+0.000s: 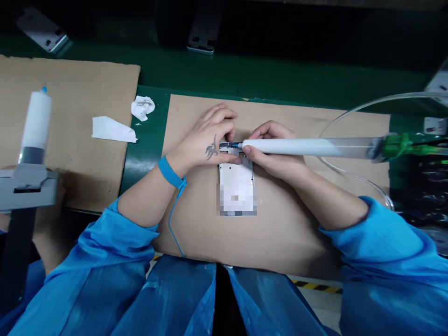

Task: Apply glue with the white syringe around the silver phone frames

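a green workbench (pixel 150 140) runs across the view, and a tan cardboard sheet (pixel 297 242) lies on it straight ahead of the person. both blue smock sleeves (pixel 381 247) reach onto this sheet from its near edge. left of the sheet, a second cardboard sheet (pixel 80 88) lies under a grey stand (pixel 28 186) carrying an upright white syringe (pixel 36 119). beyond the sheet's right side, a clear air hose (pixel 350 105) loops toward a green fitting (pixel 395 145) on the end of a long white dispensing syringe (pixel 301 147), which lies nearly level above the sheet. the right hand (pixel 276 156) holds that syringe in a narrow pinch, its tip at the top end of a metal phone frame (pixel 236 179). the frame lies flat in the middle of the sheet, its lower part blurred out. the left hand (pixel 206 140), fingers spread, presses on the frame's top end. a blue wrist strap (pixel 170 171) circles the left wrist, and its thin cord (pixel 173 228) drops onto the sheet. just left of the sheet sit a crumpled tissue (pixel 142 107) and a flat paper scrap (pixel 114 130).
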The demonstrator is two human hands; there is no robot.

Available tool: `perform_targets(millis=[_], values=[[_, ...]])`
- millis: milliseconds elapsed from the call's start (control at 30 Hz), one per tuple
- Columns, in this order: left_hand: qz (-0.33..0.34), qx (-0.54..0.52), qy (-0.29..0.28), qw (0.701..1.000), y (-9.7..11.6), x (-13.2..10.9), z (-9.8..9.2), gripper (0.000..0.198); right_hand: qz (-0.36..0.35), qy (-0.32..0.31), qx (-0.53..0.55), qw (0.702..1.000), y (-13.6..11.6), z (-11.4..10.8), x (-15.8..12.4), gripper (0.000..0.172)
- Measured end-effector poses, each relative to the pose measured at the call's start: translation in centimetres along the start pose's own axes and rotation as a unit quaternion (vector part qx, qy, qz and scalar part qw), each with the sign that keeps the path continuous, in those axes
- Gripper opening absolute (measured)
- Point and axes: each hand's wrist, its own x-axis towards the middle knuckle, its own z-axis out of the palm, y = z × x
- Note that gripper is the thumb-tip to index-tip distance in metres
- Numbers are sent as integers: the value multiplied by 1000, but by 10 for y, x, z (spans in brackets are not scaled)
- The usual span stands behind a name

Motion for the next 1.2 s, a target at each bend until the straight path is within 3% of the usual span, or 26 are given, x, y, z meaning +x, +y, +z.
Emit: perform_targets(millis=[500, 800, 1200], values=[[27, 6, 9, 1000, -9, 0, 5, 62, 22, 1, 18, 1000, -7, -2, 1, 39], [34, 7, 11, 999, -10, 0, 5, 64, 23, 2, 10, 1000, -3, -3, 0, 48], [16, 10, -5, 1000, -7, 0, 2, 65, 41, 10, 4, 999, -8, -4, 0, 37]])
